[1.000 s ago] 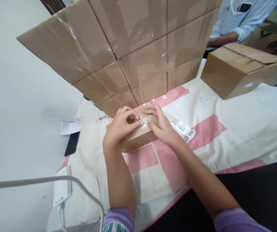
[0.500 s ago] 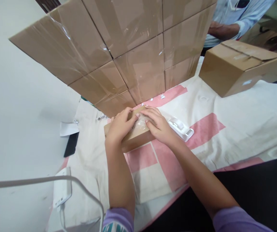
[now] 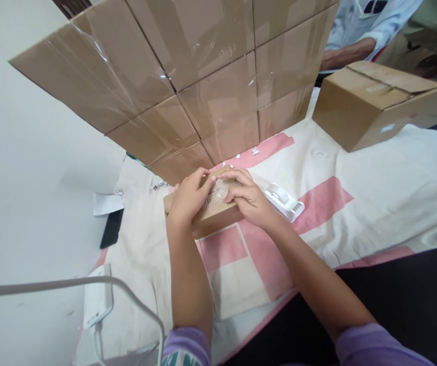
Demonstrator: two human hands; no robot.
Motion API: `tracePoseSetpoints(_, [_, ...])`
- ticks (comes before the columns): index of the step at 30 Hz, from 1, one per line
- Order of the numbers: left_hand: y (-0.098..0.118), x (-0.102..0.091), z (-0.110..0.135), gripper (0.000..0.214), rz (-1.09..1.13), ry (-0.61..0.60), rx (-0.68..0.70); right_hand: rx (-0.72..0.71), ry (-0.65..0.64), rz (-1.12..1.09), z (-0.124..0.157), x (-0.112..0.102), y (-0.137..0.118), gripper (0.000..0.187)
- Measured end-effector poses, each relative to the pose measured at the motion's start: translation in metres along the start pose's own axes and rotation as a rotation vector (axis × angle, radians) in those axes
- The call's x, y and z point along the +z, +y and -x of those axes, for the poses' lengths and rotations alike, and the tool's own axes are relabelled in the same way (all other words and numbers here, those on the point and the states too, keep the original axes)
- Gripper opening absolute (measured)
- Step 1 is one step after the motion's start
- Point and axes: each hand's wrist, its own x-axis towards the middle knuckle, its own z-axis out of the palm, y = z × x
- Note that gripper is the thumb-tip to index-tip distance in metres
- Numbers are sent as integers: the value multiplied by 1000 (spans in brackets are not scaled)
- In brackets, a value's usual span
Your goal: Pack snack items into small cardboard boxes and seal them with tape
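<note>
A small flat cardboard box [image 3: 218, 219] lies on the cloth in front of me, with shiny clear tape [image 3: 220, 192] on its top. My left hand [image 3: 192, 195] grips the box's left part, its thumb along the top and its fingers bent toward the far edge. On the right side of the box, my right hand [image 3: 247, 197] touches the taped top with thumb and fingers apart. Part of the box is hidden under both hands. Just right of my right hand lies a white tape dispenser [image 3: 284, 202].
Stacked taped cartons [image 3: 218, 91] rise directly behind the small box. A larger carton [image 3: 359, 109] stands at right, near another person's arm [image 3: 350, 53]. On the left are a black phone-like object [image 3: 112, 229], a white paper [image 3: 107, 203] and a power strip [image 3: 99, 297] with a cable.
My right thumb and fingers have spread apart and shifted slightly on the taped top. My left hand stays on the box. The other person's arm has moved a little.
</note>
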Motion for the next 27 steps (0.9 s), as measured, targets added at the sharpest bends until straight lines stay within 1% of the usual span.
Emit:
tracePoseSetpoints(7, [-2, 0, 0, 28, 10, 4, 19, 11, 20, 75, 2, 1, 2, 35])
tracePoseSetpoints(12, [-1, -3, 2, 33, 12, 6, 18, 27, 42, 64, 3, 1, -2, 34])
tracePoseSetpoints(14, [0, -4, 3, 40, -7, -15, 15, 47, 75, 47, 3, 2, -4, 31])
tracePoseSetpoints(16, [0, -4, 4, 45, -25, -30, 9, 77, 122, 21, 4, 3, -6, 24])
tracePoseSetpoints(20, [1, -5, 5, 47, -33, -32, -3, 155, 246, -23, 1, 2, -3, 14])
tracePoseSetpoints(22, [2, -6, 5, 46, -34, -33, -10, 169, 325, -6, -2, -5, -2, 10])
tracePoseSetpoints(24, [2, -6, 6, 44, -32, -38, -17, 187, 427, 31, -6, -18, -2, 8])
tracePoseSetpoints(25, [2, -7, 6, 44, -29, -42, -19, 220, 476, 54, -8, -27, -4, 9])
tracePoseSetpoints(27, [2, -7, 6, 45, -24, -51, -27, 330, 541, 100, -11, -49, -10, 11])
